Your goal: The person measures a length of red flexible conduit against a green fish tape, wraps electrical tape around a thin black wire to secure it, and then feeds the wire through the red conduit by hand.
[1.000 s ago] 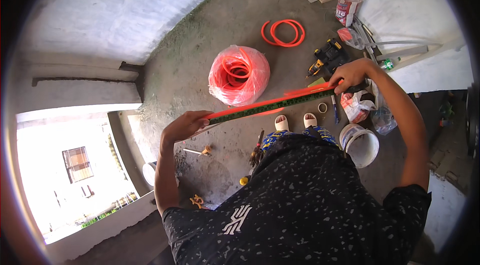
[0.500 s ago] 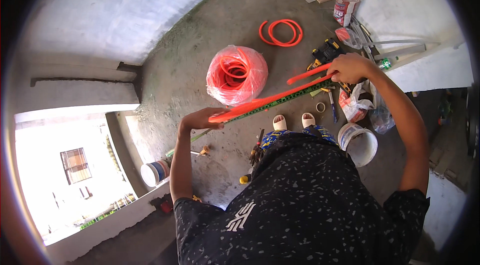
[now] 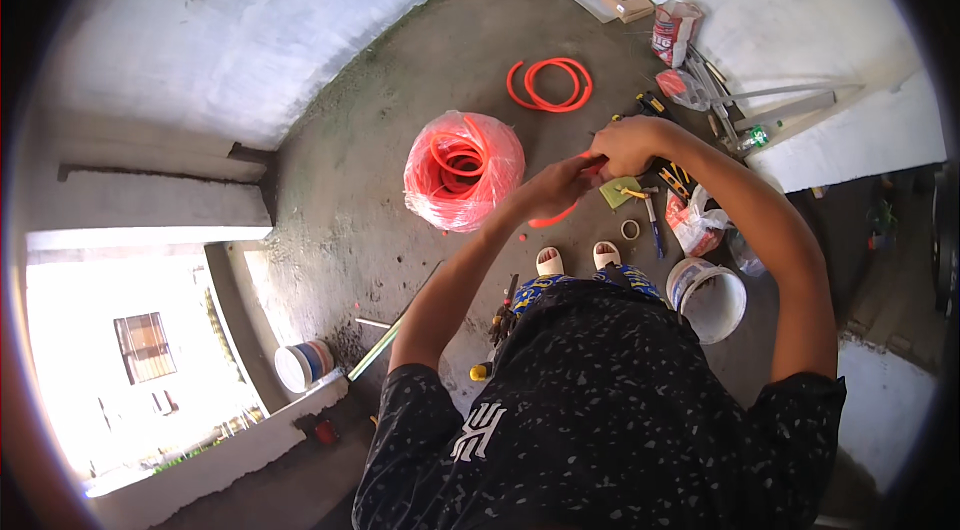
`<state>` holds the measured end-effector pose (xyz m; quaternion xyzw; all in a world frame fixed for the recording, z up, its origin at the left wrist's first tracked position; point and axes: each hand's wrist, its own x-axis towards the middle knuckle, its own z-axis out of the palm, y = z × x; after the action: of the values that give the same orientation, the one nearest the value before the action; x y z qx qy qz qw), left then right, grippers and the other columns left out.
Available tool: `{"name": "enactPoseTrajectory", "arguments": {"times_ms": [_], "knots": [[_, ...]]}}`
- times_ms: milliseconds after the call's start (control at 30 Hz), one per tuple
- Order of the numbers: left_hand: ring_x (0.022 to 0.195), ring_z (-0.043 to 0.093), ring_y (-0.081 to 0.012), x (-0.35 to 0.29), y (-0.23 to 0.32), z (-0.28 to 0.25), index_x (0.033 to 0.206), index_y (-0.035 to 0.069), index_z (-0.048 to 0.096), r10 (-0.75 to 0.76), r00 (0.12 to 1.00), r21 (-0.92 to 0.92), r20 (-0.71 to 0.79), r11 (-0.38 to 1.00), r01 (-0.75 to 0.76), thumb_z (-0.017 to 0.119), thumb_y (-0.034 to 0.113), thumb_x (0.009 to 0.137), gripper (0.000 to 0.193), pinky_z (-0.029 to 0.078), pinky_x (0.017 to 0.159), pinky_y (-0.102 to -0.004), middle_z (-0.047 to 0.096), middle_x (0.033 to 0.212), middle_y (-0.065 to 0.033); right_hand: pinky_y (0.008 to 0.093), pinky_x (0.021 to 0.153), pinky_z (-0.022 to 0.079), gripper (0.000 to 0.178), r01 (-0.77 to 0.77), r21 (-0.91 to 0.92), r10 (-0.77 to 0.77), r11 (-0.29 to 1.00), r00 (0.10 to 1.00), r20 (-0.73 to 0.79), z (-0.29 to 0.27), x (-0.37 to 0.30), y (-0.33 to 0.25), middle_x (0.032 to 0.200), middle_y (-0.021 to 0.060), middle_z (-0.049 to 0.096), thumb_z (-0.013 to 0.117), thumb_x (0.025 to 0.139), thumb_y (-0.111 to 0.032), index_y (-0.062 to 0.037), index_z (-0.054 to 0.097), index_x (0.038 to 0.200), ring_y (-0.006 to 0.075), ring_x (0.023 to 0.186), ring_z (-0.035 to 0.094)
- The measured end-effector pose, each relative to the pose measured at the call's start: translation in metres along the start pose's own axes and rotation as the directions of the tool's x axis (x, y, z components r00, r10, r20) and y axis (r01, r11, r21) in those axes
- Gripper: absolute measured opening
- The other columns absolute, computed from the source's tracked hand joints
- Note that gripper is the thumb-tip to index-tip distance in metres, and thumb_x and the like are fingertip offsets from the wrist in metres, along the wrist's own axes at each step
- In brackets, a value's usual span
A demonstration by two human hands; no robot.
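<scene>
Daylight floods in from the overexposed opening [image 3: 130, 370] at lower left; the concrete floor [image 3: 330, 220] is evenly lit, edges bend and darken, focus sharp.

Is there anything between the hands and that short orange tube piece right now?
Nothing visible. The left hand and right hand both grip the orange tube piece directly, holding it in the air above the concrete floor, beside the bagged orange coil.

Black short-sleeved T-shirt [image 3: 610, 410] with pale speckles and white back emblem, white sandals [image 3: 577, 258]
</scene>
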<state>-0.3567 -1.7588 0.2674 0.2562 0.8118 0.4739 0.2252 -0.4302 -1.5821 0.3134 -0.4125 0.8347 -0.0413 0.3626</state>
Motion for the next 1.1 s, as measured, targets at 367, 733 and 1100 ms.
{"name": "enactPoseTrajectory", "arguments": {"times_ms": [367,733,1100], "knots": [[0.081,0.062,-0.0296,-0.122,0.019,-0.093,0.132,0.007,0.048,-0.396,0.896,0.338,0.202,0.887,0.316,0.051,0.021,0.096,0.039,0.047,0.077,-0.0393,0.063,0.095,-0.0178,0.0304,0.062,0.052,0.029,0.128,0.527,-0.262,0.84,0.947,0.187,0.047,-0.029,0.043,0.091,0.0072,0.065,0.05,0.095,-0.023,0.0021,0.061,0.104,0.016,0.065,0.066],[0.118,0.05,-0.0195,-0.104,-0.032,-0.067,0.138,0.005,0.039,-0.258,0.883,0.057,0.393,0.965,0.256,0.057,0.039,0.093,0.06,0.04,0.099,-0.0328,0.055,0.12,-0.0123,0.044,0.075,0.05,0.023,-0.02,-0.006,0.02,1.0,1.0,0.018,0.016,-0.021,-0.002,0.091,0.0098,0.069,0.055,0.084,-0.028,-0.0143,0.07,0.095,0.0308,0.088,0.065],[0.088,0.06,-0.018,-0.014,0.011,0.003,0.131,0.006,0.047,-0.174,0.975,0.159,0.136,0.976,0.152,0.046,0.023,0.098,0.038,0.047,0.079,-0.0338,0.062,0.097,-0.0133,0.0421,0.073,0.051,0.032,-0.063,0.265,0.047,0.962,0.997,0.067,0.024,-0.01,-0.003,0.093,0.0161,0.068,0.056,0.086,-0.029,-0.0052,0.066,0.105,0.0319,0.084,0.067]]}}
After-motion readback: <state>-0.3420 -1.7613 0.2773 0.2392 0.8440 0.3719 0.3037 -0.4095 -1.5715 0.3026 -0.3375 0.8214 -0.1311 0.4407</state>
